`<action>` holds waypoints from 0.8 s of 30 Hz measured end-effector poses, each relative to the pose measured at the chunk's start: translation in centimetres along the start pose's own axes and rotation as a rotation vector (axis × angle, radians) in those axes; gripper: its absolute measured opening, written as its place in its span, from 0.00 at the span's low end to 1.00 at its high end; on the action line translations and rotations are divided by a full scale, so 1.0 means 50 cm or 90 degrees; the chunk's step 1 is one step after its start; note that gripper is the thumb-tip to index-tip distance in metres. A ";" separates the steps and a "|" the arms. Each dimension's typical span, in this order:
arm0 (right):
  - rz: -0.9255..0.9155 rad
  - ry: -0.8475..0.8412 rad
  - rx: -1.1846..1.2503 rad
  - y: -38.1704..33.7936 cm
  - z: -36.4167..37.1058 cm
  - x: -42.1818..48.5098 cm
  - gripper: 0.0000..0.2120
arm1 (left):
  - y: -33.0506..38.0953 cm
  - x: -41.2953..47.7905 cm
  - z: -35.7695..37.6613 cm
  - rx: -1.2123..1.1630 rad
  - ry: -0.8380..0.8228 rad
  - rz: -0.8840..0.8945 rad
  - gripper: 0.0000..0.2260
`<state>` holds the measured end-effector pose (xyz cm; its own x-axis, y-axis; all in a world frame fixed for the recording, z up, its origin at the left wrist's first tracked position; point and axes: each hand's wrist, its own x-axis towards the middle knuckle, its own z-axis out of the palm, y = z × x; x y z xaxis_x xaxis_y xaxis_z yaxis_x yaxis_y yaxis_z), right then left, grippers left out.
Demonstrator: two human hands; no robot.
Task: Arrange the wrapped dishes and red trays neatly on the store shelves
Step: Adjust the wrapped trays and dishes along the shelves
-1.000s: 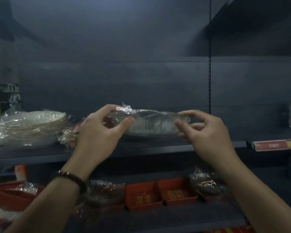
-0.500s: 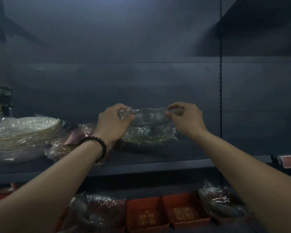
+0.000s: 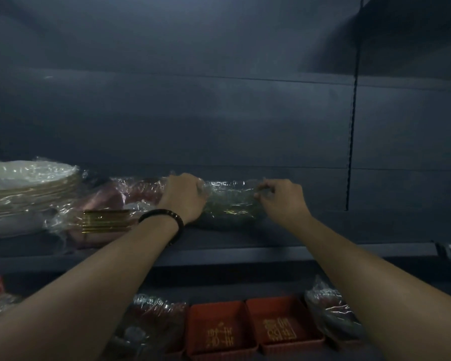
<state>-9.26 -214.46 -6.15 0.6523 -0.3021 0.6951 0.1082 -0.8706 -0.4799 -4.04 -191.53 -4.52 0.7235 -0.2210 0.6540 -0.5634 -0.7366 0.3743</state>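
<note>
Fingers (image 3: 267, 190) of L hand (image 3: 184, 196) and R hand (image 3: 283, 199) are curled on wrapped dish (image 3: 231, 203) ends, presumably to seat it square, just beside pink wrapped pkg (image 3: 138, 194).

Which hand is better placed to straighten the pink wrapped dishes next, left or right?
Probably the left hand: it grips the dark wrapped dish at the end next to the pink wrapped dishes. The right hand pinches the wrap at the far end.
</note>
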 end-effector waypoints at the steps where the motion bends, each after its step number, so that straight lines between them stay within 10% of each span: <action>1: -0.008 -0.011 -0.054 0.005 0.006 -0.003 0.09 | -0.004 0.001 0.006 0.025 -0.012 0.018 0.13; 17: 0.022 -0.231 -0.148 0.013 -0.017 -0.026 0.25 | 0.010 -0.033 0.034 0.029 -0.115 0.018 0.10; 24: -0.007 -0.064 0.080 0.039 -0.076 -0.130 0.12 | 0.014 -0.121 0.057 -0.026 0.180 0.151 0.13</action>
<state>-16.15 -215.68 -9.60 0.7218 -0.2465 0.6467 0.2044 -0.8168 -0.5395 -7.70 -192.52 -10.08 0.4352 -0.1937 0.8793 -0.7218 -0.6588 0.2121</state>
